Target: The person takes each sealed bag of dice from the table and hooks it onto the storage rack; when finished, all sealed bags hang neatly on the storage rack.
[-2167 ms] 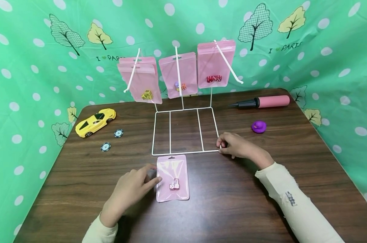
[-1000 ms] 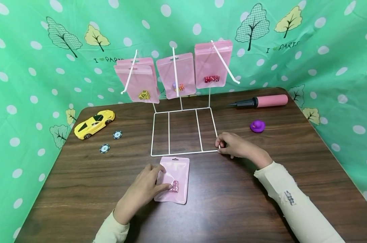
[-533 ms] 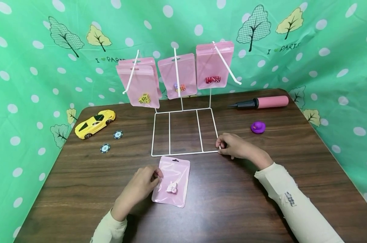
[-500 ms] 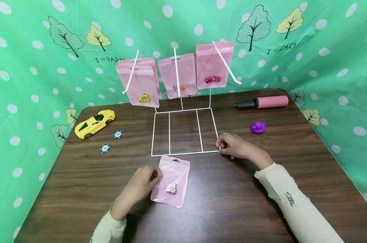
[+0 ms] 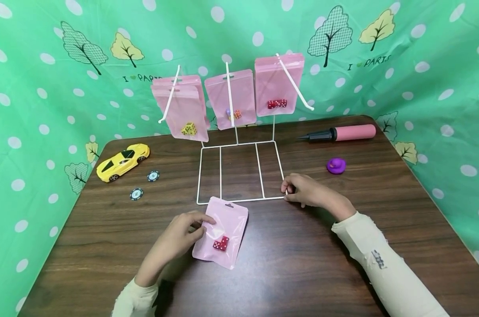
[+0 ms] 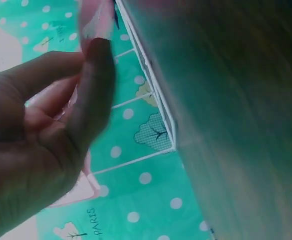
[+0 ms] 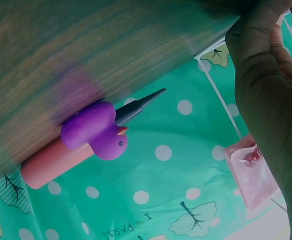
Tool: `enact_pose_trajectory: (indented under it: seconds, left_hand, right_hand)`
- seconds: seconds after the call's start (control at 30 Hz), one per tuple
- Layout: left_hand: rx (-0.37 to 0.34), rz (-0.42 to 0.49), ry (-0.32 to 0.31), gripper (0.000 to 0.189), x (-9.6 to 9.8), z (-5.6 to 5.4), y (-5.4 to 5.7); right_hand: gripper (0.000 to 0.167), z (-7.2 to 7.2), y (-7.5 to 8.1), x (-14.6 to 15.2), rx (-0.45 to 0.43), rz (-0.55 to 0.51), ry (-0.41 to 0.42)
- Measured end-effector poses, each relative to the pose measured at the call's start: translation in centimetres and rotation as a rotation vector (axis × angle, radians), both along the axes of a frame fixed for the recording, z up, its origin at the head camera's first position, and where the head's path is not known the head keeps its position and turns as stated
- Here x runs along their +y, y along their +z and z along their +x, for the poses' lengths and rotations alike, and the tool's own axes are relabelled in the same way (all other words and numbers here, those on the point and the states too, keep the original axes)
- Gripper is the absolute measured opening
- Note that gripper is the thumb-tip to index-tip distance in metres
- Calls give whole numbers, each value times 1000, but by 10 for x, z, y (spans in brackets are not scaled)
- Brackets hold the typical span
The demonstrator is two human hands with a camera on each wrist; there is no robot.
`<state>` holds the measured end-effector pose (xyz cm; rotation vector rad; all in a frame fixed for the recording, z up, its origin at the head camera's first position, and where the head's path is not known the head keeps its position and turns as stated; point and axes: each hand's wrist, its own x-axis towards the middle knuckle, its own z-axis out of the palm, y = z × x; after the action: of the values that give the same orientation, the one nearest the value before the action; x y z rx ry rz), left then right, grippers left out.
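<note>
A pink zip bag [image 5: 232, 225] with red dice [image 5: 221, 243] inside lies slightly turned in front of the white wire rack [image 5: 243, 201]. My left hand [image 5: 173, 240] pinches the bag's left edge between thumb and fingers; in the left wrist view, the pink bag [image 6: 96, 17] shows at the fingertips. At the rack's front right corner, my right hand [image 5: 308, 191] grips the wire, its fingertips partly hidden in the right wrist view. Three hooks carry pink bags: one with yellow dice [image 5: 189, 129], one with mixed-colour dice [image 5: 237, 115] and one with red dice [image 5: 277, 104].
A yellow toy car [image 5: 123, 163] and two poker chips [image 5: 153, 175] lie left of the rack. To its right are a purple rubber duck [image 5: 336, 166] and a pink-and-black hand pump [image 5: 354, 132]. A green dotted curtain [image 5: 144, 39] hangs behind the table [image 5: 302, 264].
My left hand has moved from beside the bag to pinching its left edge. The bag has turned clockwise, its lower end swinging left. My right hand stays at the rack corner.
</note>
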<state>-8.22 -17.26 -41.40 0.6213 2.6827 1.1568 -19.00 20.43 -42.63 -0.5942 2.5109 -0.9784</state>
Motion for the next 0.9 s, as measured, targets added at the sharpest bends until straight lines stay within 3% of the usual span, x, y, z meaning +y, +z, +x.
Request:
enact_pose_trajectory:
  seconds: [0.27, 0.43, 0.57, 0.9]
  left_hand:
    - [134, 134, -52, 32, -3, 8, 11]
    - [244, 198, -95, 35, 0, 8, 22]
    - [326, 245, -106, 40, 2, 5, 36]
    - [453, 341, -90, 41, 4, -4, 77]
  right_hand:
    - [13, 1, -1, -1, -2, -21, 9]
    - [13, 1, -2, 0, 16, -24, 8]
    - [12, 1, -2, 0, 21, -20, 9]
    - [12, 2, -1, 0, 21, -22, 6]
